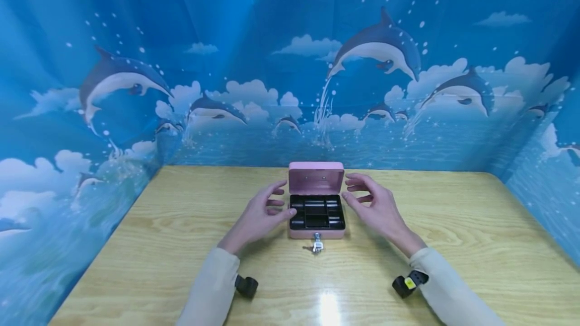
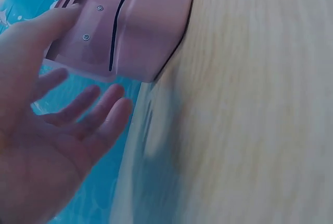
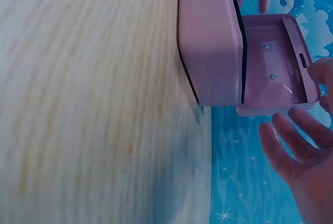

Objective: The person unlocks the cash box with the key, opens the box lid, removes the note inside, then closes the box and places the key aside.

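Observation:
A pink cash box stands on the table with its lid raised upright at the back. Inside lies a black tray divided into several compartments. Keys hang from the lock on the front. My left hand is at the box's left side, fingers spread and loosely bent, its thumb by the left rim; whether it touches cannot be told. On the right, my right hand is held beside the lid with relaxed fingers and nothing in them. Two screws show inside the lid in the right wrist view.
The box stands near the back of a light wood-grain table. Behind and beside the table hangs a blue curtain printed with dolphins. Each wrist wears a black strapped-on device.

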`<state>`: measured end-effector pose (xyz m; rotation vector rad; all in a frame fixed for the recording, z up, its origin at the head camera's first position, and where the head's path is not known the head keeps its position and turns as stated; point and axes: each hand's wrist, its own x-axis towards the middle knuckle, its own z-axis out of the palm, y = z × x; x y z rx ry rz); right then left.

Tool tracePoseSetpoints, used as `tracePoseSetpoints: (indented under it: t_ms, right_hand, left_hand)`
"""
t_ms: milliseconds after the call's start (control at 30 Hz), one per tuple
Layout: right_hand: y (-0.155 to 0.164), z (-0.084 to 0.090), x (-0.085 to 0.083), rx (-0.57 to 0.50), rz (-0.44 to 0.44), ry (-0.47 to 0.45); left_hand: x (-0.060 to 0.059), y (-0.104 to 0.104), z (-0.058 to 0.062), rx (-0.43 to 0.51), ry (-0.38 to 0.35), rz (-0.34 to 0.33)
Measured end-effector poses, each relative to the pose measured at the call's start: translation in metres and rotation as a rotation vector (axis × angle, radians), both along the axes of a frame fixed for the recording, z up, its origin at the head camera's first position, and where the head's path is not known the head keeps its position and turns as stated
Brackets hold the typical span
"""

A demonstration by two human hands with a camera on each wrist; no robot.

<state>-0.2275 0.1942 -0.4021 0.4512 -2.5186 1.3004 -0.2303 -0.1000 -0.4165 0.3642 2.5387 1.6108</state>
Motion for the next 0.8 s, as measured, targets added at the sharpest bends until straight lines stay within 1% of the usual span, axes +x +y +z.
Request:
tracePoseSetpoints:
  t_ms: [167,300,400,500,633,800]
  right_hand:
    - [-0.003,-0.001,0.003,0.059,0.069,0.029]
    - [-0.008,-0.004,0.004,0.145,0.152,0.053]
    - [-0.013,-0.004,0.004,0.205,0.206,0.058]
    - [-0.017,-0.003,0.004,0.24,0.238,0.047]
    - [-0.023,-0.002,0.002,0.288,0.256,0.02]
    - [-0.029,-0.002,0.0,0.383,0.267,0.009]
  left_hand:
    - [0.003,-0.003,-0.005,0.032,-0.116,-0.035]
    - [0.003,-0.001,-0.007,0.083,-0.174,-0.068]
    - [0.003,0.001,-0.008,0.117,-0.2,-0.088]
    - [0.003,0.001,-0.008,0.132,-0.215,-0.101]
    - [0.002,0.001,-0.009,0.143,-0.235,-0.102]
    - [0.0,0.0,-0.011,0.168,-0.254,-0.111]
